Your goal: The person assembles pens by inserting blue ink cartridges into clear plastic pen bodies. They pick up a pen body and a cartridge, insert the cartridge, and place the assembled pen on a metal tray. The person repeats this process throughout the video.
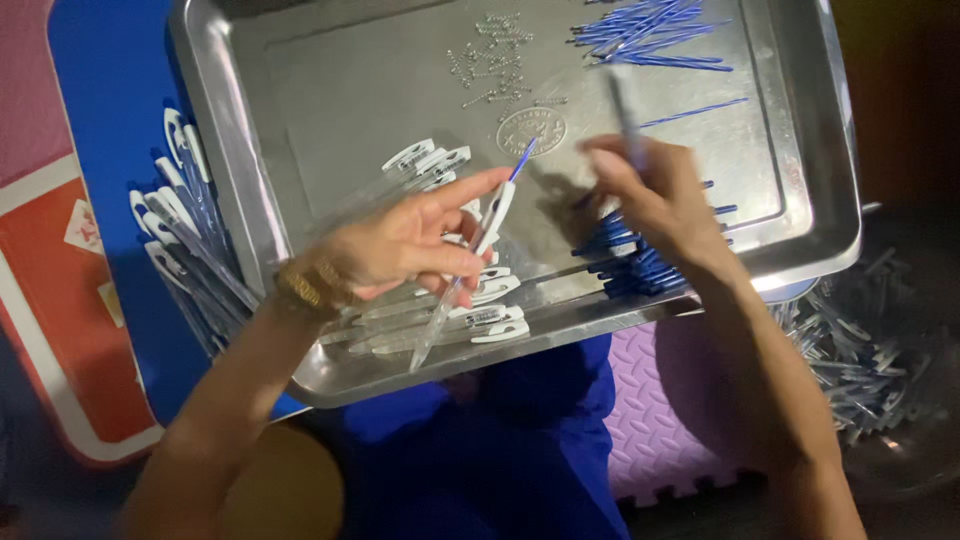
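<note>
My left hand (410,245) holds a clear pen barrel (470,265) with a white clip and a blue tip, slanted over the near part of a steel tray (240,150). Beside it to the right, my right hand (655,195) pinches a thin pen part (625,110) that is blurred by motion. Under my left hand lie several clear barrels with white clips (480,315). Small blue pen pieces (640,265) are heaped below my right hand. More blue refills (650,35) lie at the tray's far right, and small metal springs (495,55) are scattered at the far middle.
A pile of assembled clear pens (185,235) rests on a blue surface left of the tray. Another heap of clear pen parts (860,350) lies at the right. A purple foam mat (660,410) and my blue-clothed lap (500,440) are below the tray.
</note>
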